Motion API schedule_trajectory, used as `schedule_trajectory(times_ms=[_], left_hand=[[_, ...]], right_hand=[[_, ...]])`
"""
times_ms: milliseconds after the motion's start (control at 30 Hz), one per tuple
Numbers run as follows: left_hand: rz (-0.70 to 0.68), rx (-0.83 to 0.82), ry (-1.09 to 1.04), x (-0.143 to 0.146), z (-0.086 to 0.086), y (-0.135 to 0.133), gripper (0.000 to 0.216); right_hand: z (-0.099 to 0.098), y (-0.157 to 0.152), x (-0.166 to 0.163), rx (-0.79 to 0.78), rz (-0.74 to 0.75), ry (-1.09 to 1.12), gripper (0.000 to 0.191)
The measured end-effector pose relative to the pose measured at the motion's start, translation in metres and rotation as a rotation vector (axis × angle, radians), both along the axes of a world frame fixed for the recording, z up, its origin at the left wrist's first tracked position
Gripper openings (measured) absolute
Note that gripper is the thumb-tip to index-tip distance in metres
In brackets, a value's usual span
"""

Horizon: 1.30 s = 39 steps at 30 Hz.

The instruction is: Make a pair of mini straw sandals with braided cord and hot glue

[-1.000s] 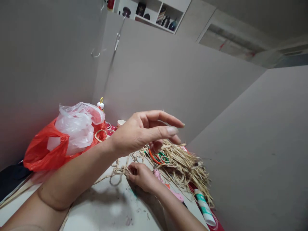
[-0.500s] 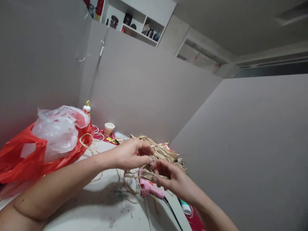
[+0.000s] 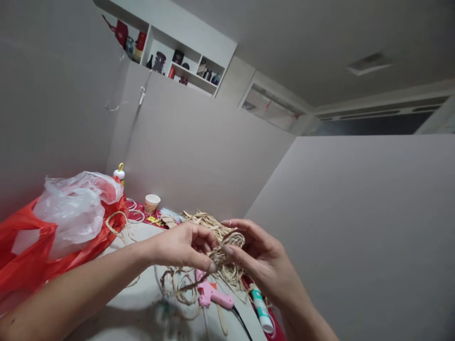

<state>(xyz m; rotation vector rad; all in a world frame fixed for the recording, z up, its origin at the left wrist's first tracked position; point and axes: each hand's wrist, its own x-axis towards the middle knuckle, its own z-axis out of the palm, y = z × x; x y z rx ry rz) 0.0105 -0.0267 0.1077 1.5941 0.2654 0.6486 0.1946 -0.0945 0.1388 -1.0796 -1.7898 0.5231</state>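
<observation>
Between my hands is a small coil of braided straw rope [image 3: 234, 240]. My left hand [image 3: 188, 246] pinches its left side with thumb and curled fingers. My right hand [image 3: 261, 255] is wrapped round the right side, its thumb lying on the braid and its fingers behind. Loose loops of straw cord [image 3: 183, 286] hang or lie below my left hand; where they join the coil is hard to make out. Under the hands lies a pink glue gun [image 3: 215, 294] on the white board, its dark cord running towards me.
A pile of dry straw [image 3: 204, 219] lies behind the hands. To the left are red and clear plastic bags [image 3: 71, 213], a white bottle [image 3: 120, 174] and a paper cup [image 3: 152, 202]. A green-and-white tube [image 3: 261, 308] lies at the right. Grey walls [image 3: 177, 156] rise close behind.
My right hand has turned and opened round the braided coil, which now shows between both hands. The camera has tilted up and turned slightly right, bringing more of the shelf into sight.
</observation>
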Motion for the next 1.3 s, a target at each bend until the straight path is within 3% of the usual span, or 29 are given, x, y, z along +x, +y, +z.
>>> schedule_trajectory(times_ms=[100, 233, 333, 533, 733, 1000, 1300], left_hand=[[0.053, -0.051, -0.083, -0.003, 0.003, 0.0, 0.023], [0.163, -0.109, -0.258, -0.01, 0.009, 0.001, 0.027], [0.251, -0.087, -0.368, -0.017, 0.015, 0.0, 0.025], [0.321, -0.022, -0.449, -0.028, 0.024, -0.004, 0.022], [0.354, -0.025, -0.46, -0.026, 0.025, -0.008, 0.021], [0.391, -0.034, -0.436, -0.023, 0.023, -0.011, 0.017], [0.307, 0.046, -0.343, -0.034, 0.022, -0.004, 0.021]], right_hand=[[0.003, 0.008, -0.002, 0.058, -0.022, 0.099, 0.024], [0.007, 0.021, -0.008, 0.12, -0.04, 0.395, 0.027], [0.012, 0.028, -0.02, 0.117, -0.021, 0.463, 0.026], [0.013, 0.028, -0.043, 0.128, 0.014, 0.376, 0.019], [-0.003, 0.026, -0.039, 0.154, -0.087, 0.337, 0.019], [0.0, 0.02, -0.044, 0.027, 0.123, 0.259, 0.016], [0.002, 0.01, -0.042, -0.02, 0.184, 0.17, 0.013]])
